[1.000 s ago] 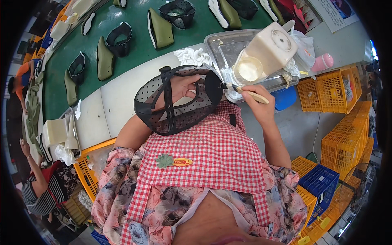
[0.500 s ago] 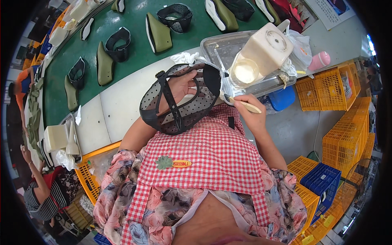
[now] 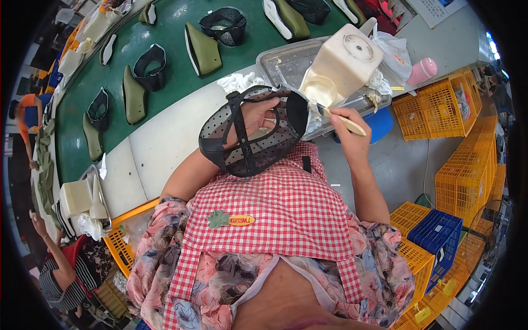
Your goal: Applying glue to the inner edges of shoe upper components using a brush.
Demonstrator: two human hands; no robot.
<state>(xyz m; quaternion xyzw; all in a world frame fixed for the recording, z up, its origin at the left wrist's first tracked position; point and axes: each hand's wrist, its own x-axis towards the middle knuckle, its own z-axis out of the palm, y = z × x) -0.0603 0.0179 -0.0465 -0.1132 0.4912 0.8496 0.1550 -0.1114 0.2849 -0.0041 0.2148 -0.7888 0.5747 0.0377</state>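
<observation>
A black dotted mesh shoe upper (image 3: 220,144) with a strap is held up by my left hand (image 3: 254,116). My left hand shows through the mesh, fingers curled inside the upper. A wooden-handled brush (image 3: 352,125) is gripped in my right hand (image 3: 353,140). Its bristle end is beside the upper's whitish rim, just below the small cup of white liquid (image 3: 320,92); whether it touches either I cannot tell. That cup adjoins a tilted cream plastic bottle (image 3: 347,60) in a clear tray (image 3: 273,59).
Olive wedge soles (image 3: 202,50) and black uppers (image 3: 223,26) line the green tabletop (image 3: 173,25). Yellow crates (image 3: 462,179) and a blue crate (image 3: 434,234) stack at right. A pink bottle (image 3: 422,71) lies past the tray. Co-workers are at far left, one in orange (image 3: 28,102).
My right hand and the brush have moved up and right, from the upper's lower rim toward the cup. The upper has shifted slightly right, and the view has shifted a little.
</observation>
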